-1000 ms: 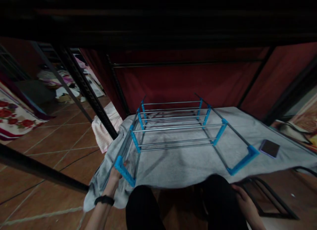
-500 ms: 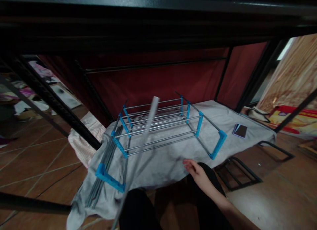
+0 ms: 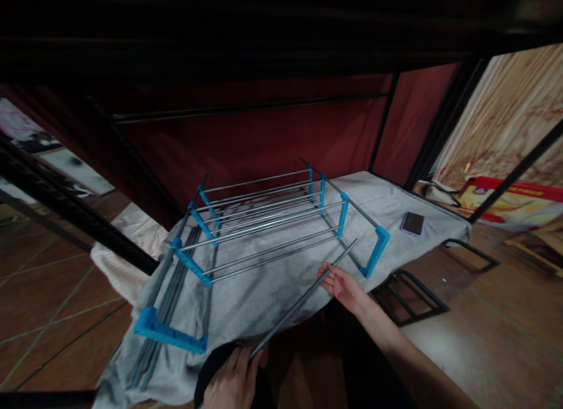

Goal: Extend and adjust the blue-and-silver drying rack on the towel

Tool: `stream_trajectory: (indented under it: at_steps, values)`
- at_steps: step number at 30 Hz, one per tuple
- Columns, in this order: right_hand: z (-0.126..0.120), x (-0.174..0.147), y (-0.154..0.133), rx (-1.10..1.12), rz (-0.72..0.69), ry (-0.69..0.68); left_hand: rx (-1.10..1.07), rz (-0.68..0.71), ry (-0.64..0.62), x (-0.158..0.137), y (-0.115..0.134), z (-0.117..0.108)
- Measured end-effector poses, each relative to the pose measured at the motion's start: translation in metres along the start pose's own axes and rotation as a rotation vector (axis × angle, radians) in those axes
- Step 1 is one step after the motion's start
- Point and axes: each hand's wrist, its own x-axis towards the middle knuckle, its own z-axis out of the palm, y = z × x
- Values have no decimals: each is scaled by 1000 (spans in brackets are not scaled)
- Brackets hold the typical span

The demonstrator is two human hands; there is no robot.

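A grey metal tube [image 3: 297,305] slants up from lower left to right in front of the rack. My left hand [image 3: 231,378], at the bottom edge, is closed around its near end. My right hand [image 3: 342,287] has its fingers curled about the tube a little below the far tip, palm partly up. Beyond both hands stands a rack frame [image 3: 264,224] of grey tubes joined by blue plastic brackets. Its front right bracket [image 3: 377,252] is just beyond my right hand; the front left bracket [image 3: 171,334] lies farther left. No crossbar joins these two front brackets.
Several loose tubes [image 3: 165,315] lie along the left side of the grey cloth [image 3: 272,297]. A phone [image 3: 413,223] rests on the cloth at right. Dark metal posts [image 3: 132,244] flank the space, and a dark beam [image 3: 281,39] crosses overhead. A black metal frame [image 3: 411,297] stands low at right.
The tube, upright and blurred before, has swung down to the right. My left hand has come into view holding it, and my right hand has met its far part. The view has shifted slightly.
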Motion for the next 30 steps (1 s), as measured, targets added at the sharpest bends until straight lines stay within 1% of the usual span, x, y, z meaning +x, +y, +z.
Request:
stream_trajectory:
  at_steps: [4, 5, 7, 10, 13, 14, 15, 17, 20, 24, 27, 30]
  values:
    - [4, 25, -21, -23, -56, 32, 69, 126, 148, 42, 7, 4]
    - [7, 31, -26, -27, -66, 48, 76, 147, 167, 53, 10, 4]
    - [11, 40, -36, -32, -95, 90, 79, 142, 184, 76, 18, 5]
    - [11, 55, -48, -18, -133, 169, 69, 131, 124, 110, 31, 7]
    - [1, 74, -59, -9, -132, 226, 13, 158, 24, 141, 40, 14]
    - [-4, 81, -62, 12, -141, 295, 2, 172, 0, 151, 40, 18]
    - [-8, 88, -65, 31, -138, 337, -3, 179, -7, 160, 38, 22]
    - [-16, 103, -68, 32, -132, 367, -7, 177, -17, 175, 29, 30]
    - [-19, 119, -70, 28, -143, 385, 6, 126, -1, 193, 7, 41]
    - [-7, 138, -64, 27, -170, 423, 0, 85, 15, 210, -20, 50]
    - [6, 152, -56, 40, -200, 449, -39, 121, 47, 220, -29, 57]
    - [13, 163, -49, 78, -239, 498, -74, 163, 74, 227, -34, 65]
